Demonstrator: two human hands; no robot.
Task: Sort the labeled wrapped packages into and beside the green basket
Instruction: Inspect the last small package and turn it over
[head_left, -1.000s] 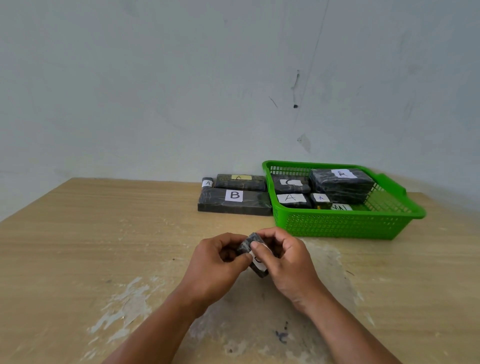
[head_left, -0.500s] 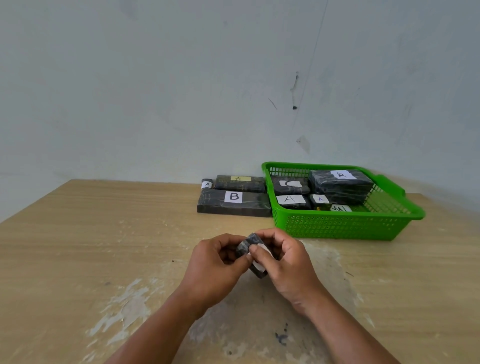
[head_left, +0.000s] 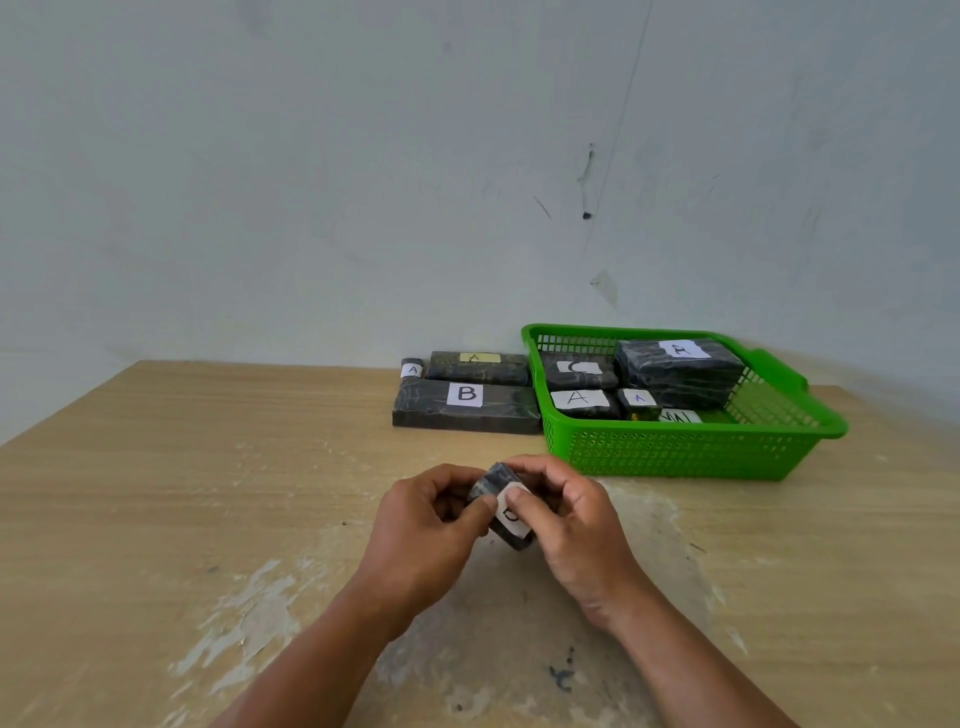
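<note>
**Small package pinched between both hands, short of the basket**

I have the small package (head_left: 511, 519) in a two-handed grip above the tabletop (head_left: 156, 493). My left hand (head_left: 421, 530) curls round its left end, thumb tip pressed on the top face. My right hand (head_left: 576, 535) closes on the right side, with the fingers arched over the far edge and the thumb lying on its white label. The package sits tilted between the two grips, its dark lower corner pointing down toward me and showing below my thumbs. My right thumb covers part of the letter on the label, so I cannot read it.

The green basket (head_left: 691, 452) stands beyond my hands and to the right, near the wall. Inside it lie a large package marked A (head_left: 680, 371) at the back right and a package marked C (head_left: 576, 371) at the back left. In front of the C one is a flat package marked A (head_left: 579, 402), with a tiny one marked A (head_left: 638, 402) just beside it. One more label peeks over the front wall, too hidden to read.

Just beside the basket's left wall the long package marked B (head_left: 467, 410) lies flat on the tabletop. Behind it lie a package with a yellow A label (head_left: 478, 366) and a small roll marked A (head_left: 412, 369).
</note>
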